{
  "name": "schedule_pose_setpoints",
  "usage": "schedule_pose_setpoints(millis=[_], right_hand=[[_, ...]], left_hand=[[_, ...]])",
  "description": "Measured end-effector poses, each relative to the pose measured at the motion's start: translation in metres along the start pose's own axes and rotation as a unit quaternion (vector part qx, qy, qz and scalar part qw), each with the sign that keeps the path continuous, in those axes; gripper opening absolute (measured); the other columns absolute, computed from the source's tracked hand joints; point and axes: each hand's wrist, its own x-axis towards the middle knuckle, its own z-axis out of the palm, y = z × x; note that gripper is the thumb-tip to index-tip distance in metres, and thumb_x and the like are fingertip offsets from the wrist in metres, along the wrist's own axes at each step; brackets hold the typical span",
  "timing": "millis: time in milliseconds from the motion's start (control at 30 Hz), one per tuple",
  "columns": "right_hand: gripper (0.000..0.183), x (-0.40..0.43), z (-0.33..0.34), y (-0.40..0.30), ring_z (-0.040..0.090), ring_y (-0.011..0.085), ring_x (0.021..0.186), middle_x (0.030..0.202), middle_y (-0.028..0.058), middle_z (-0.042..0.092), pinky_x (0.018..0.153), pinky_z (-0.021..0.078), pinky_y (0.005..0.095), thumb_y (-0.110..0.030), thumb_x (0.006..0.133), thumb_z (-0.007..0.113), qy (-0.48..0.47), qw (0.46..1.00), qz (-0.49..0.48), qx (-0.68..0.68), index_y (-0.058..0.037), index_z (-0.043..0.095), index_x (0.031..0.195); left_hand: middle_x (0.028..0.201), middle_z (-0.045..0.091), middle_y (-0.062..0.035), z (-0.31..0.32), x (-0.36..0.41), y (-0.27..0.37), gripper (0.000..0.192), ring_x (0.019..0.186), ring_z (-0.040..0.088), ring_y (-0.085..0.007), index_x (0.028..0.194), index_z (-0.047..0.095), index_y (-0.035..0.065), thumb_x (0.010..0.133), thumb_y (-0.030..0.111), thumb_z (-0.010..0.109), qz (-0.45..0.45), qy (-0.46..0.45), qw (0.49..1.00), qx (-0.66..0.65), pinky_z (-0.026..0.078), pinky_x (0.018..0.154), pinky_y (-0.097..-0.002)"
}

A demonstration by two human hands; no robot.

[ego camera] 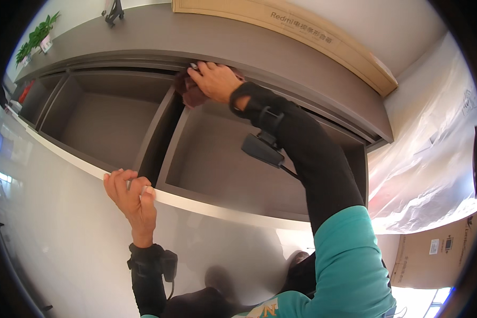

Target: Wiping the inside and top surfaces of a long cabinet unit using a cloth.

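Observation:
My right hand [218,81] presses a dark maroon cloth [194,93] against the back of the open drawers, where two drawer walls meet the cabinet. Part of the cloth shows beyond my fingertips, and some is hidden under the palm. Lower down, my left hand [129,190] hooks its fingers over the pale top edge of the drawer front [198,204]. To the left of the dark gap lies one brown drawer [107,119]. A second drawer [222,159] lies to its right, partly behind my right arm. Both show bare bottoms.
On the cabinet top [151,31] stand a long cardboard box [262,16], a potted plant [43,35] and a black stand [114,14]. Clear plastic sheeting [425,151] hangs at the right, above another cardboard box [429,254]. A further compartment [39,99] holds something red.

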Motion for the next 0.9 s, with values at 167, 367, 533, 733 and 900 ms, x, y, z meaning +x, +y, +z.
schedule_pose_setpoints(millis=[167,367,533,733,900], right_hand=[[0.042,-0.076,-0.062,0.033,0.055,0.0249,0.09,0.097,0.0103,0.052,0.073,0.0473,0.0351,-0.016,0.073,0.053,-0.104,0.994,0.008,0.004,-0.0054,0.046,0.112],[0.052,-0.183,-0.125,0.074,0.051,0.0251,0.095,0.101,0.0097,0.05,0.077,0.0446,0.0354,-0.017,0.07,0.057,-0.167,0.983,0.062,-0.028,-0.006,0.043,0.119],[0.054,-0.257,-0.162,0.096,0.049,0.0241,0.096,0.099,0.0077,0.049,0.08,0.0421,0.0348,-0.021,0.069,0.058,-0.162,0.981,0.084,-0.067,-0.0074,0.043,0.119],[0.053,-0.359,-0.235,0.131,0.048,0.0275,0.1,0.103,0.0117,0.048,0.084,0.0394,0.0368,-0.016,0.073,0.055,-0.282,0.922,0.235,-0.121,-0.0051,0.039,0.122],[0.049,-0.39,-0.23,0.129,0.048,0.0304,0.098,0.101,0.0152,0.049,0.082,0.0411,0.0391,-0.011,0.071,0.054,-0.288,0.884,0.277,-0.244,0.001,0.042,0.117]], left_hand=[[0.091,0.045,-0.0088,0.002,-0.002,0.001,0.01,0.102,0.038,-0.0273,0.07,0.05,0.0076,0.071,0.013,0.041,0.012,0.002,1.0,0.013,0.015,0.101,-0.0456],[0.09,0.048,-0.0082,0.014,0.001,-0.005,0.005,0.098,0.041,-0.0279,0.071,0.05,0.0056,0.07,0.009,0.046,0.077,0.033,0.996,-0.011,0.026,0.094,-0.0428],[0.092,0.049,-0.0087,0.004,-0.005,-0.017,0.008,0.1,0.04,-0.0271,0.072,0.049,0.0039,0.075,0.01,0.044,0.068,0.015,0.997,0.034,0.028,0.09,-0.0395],[0.091,0.046,-0.0061,0.012,-0.002,-0.005,0.009,0.1,0.038,-0.0248,0.07,0.044,0.0059,0.074,0.013,0.04,-0.021,-0.007,0.999,-0.034,0.023,0.095,-0.0396],[0.085,0.045,-0.0066,0.01,-0.001,-0.006,0.009,0.094,0.039,-0.0244,0.069,0.043,0.0055,0.074,0.012,0.04,-0.001,-0.013,0.999,-0.037,0.025,0.093,-0.0395]])
